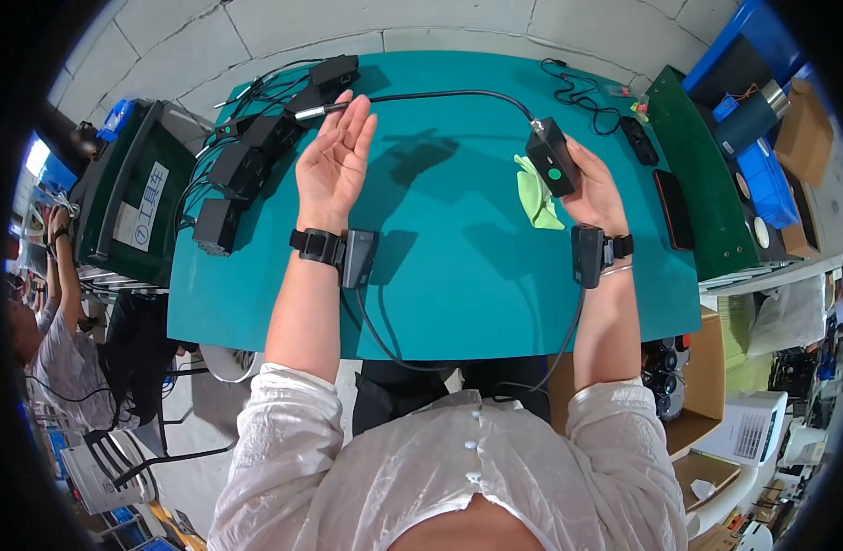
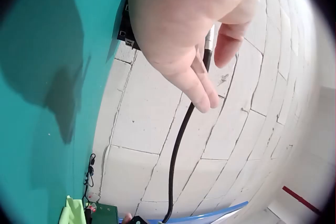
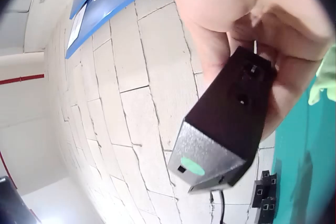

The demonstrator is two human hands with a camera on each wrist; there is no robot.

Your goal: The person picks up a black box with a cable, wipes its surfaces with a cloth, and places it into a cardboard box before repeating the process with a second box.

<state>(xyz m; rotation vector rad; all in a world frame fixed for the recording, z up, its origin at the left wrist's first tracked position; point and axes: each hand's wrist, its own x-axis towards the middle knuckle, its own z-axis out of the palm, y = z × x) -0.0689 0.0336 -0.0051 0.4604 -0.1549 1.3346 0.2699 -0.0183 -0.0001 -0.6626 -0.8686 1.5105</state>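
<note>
My right hand (image 1: 594, 190) holds a small black box (image 1: 552, 158) with a round green sticker, above the right part of the table. Its fingers curl behind the box in the right wrist view, where two round holes show on one face. From the box's far end a black flexible cable (image 1: 449, 93) arches leftward to a silver metal tip (image 1: 309, 114). My left hand (image 1: 335, 165) is raised palm up, fingers extended, with the tip end of the cable at its fingers. In the left wrist view the cable (image 2: 175, 155) runs partly hidden behind those fingers.
Several black boxes (image 1: 236, 170) with cables stand along the table's left side. A light green cloth (image 1: 537, 195) lies beside the right hand. Farther right are a phone (image 1: 674, 209), a black power strip (image 1: 638, 140) and a green shelf (image 1: 701, 184). A brick wall (image 1: 458, 28) stands behind.
</note>
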